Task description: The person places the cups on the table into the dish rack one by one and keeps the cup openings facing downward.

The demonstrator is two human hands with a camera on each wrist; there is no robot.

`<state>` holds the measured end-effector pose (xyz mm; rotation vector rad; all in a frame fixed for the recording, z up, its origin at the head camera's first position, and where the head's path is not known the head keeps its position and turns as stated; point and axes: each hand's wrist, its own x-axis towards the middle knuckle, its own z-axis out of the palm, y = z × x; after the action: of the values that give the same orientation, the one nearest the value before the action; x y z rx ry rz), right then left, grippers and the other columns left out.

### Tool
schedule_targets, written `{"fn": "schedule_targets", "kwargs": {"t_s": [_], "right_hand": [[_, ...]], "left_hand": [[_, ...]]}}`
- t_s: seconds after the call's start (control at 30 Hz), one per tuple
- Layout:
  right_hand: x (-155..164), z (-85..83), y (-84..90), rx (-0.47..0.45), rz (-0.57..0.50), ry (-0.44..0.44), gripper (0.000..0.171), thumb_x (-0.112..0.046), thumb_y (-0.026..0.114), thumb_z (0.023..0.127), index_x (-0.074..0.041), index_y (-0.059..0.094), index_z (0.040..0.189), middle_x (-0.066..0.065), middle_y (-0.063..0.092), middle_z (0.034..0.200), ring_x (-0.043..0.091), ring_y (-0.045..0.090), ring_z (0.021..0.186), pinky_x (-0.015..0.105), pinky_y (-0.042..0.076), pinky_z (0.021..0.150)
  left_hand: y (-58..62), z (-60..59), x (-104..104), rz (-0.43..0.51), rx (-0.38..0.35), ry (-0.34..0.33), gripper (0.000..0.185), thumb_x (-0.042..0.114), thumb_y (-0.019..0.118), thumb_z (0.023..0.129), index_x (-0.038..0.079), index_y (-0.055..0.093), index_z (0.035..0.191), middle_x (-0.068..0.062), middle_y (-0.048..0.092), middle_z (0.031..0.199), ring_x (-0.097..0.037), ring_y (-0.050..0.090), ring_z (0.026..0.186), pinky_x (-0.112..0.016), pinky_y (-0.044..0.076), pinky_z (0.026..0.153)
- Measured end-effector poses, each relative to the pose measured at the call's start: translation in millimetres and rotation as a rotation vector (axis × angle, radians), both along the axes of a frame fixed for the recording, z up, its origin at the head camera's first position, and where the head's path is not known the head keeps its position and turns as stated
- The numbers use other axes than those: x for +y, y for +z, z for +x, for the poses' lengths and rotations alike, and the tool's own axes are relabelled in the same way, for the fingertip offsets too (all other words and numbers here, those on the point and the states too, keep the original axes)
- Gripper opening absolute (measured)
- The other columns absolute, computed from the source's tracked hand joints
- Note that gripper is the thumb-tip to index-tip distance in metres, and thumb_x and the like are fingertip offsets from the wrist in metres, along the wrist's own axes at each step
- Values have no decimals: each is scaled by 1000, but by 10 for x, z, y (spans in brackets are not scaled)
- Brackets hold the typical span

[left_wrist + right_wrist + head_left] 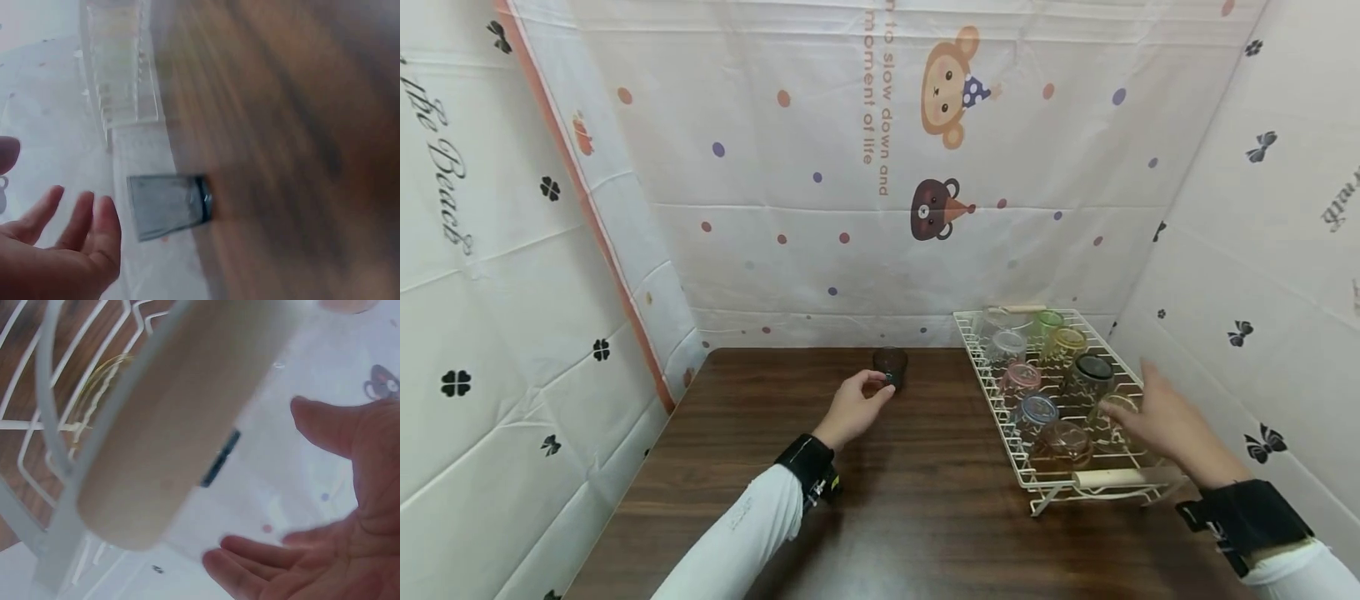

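Observation:
A small dark grey glass (891, 362) (165, 206) stands upright at the back of the brown table. My left hand (857, 404) (69, 250) is right beside it; in the left wrist view the fingers are loosely bent and spread, with a gap between them and the glass. On the right, my right hand (1172, 421) (325, 512) reaches over the rack's side with thumb and fingers wide apart, holding nothing. Its thumb overlaps a pale yellow glass (1111, 433) in the head view. Behind that glass is a black-topped glass (1090, 371).
The white wire rack (1000, 417) with wooden handles (1108, 477) (169, 425) holds several glasses, among them a blue one (1037, 412), a brown one (1063, 447), a pink one (1022, 379) and a yellow one (1066, 343). Printed cloth walls (737, 250) enclose the table (737, 433).

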<state>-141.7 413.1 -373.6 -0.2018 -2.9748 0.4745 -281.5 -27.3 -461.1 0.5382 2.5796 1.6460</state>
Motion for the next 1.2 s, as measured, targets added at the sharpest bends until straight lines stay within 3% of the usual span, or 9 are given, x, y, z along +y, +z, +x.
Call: {"fn": "schedule_targets", "kwargs": {"t_s": [0.07,0.13,0.3,0.37,0.5,0.63,0.87,0.97,1.2], "right_hand": [[-47,39,14,57,-20,-14,122,-59,62,103,17,-15,160,58,8,155,78,26,135,84,29,109],[-110,75,18,131,-36,-25,121,-56,64,103,13,-16,162,58,13,155,78,28,135,85,29,108],[-309,156,27,282,-29,-18,115,-47,71,101,8,-6,167,55,38,146,75,42,125,85,37,99],[-399,182,42,319,-26,8,113,-43,74,100,8,-1,167,54,39,147,74,43,125,84,38,99],[-566,238,55,375,-24,63,105,-38,76,99,9,11,166,50,36,153,71,40,132,83,35,106],[-701,298,10,425,-4,101,93,-33,79,96,10,28,162,46,39,153,68,42,132,83,37,105],[-909,420,-170,433,-11,137,90,-29,85,91,6,38,159,43,41,154,65,43,135,83,38,104],[-992,443,-224,448,-17,166,88,-28,87,89,4,42,158,40,43,154,63,44,137,81,40,104],[-1082,443,-248,478,-26,189,88,-29,88,87,-1,44,158,36,44,156,61,46,137,80,41,104]], "left_hand": [[17,-108,55,-106,40,18,46,32,65,107,6,60,144,-19,62,145,-37,59,132,-54,52,109],[24,-216,119,-200,67,42,51,34,67,106,7,57,148,-19,56,149,-38,52,138,-55,48,114],[47,-453,262,-361,170,86,63,32,72,104,6,49,157,-22,43,163,-44,35,155,-61,34,126],[40,-531,300,-408,201,96,65,28,72,104,5,46,159,-24,39,167,-46,31,157,-64,30,127],[-22,-657,352,-484,191,78,68,26,68,106,6,39,164,-25,31,173,-48,23,162,-67,27,129],[-111,-738,389,-523,174,35,71,27,66,107,7,33,167,-26,23,176,-49,15,165,-68,24,131],[-242,-865,504,-695,256,3,72,33,65,107,16,32,169,-22,19,178,-49,11,167,-66,23,131],[-264,-910,545,-713,247,-7,67,31,63,108,19,36,168,-22,22,178,-49,11,167,-67,24,131],[-198,-950,630,-701,268,-53,53,25,60,110,18,48,162,-23,38,168,-49,30,160,-65,34,127]]}}
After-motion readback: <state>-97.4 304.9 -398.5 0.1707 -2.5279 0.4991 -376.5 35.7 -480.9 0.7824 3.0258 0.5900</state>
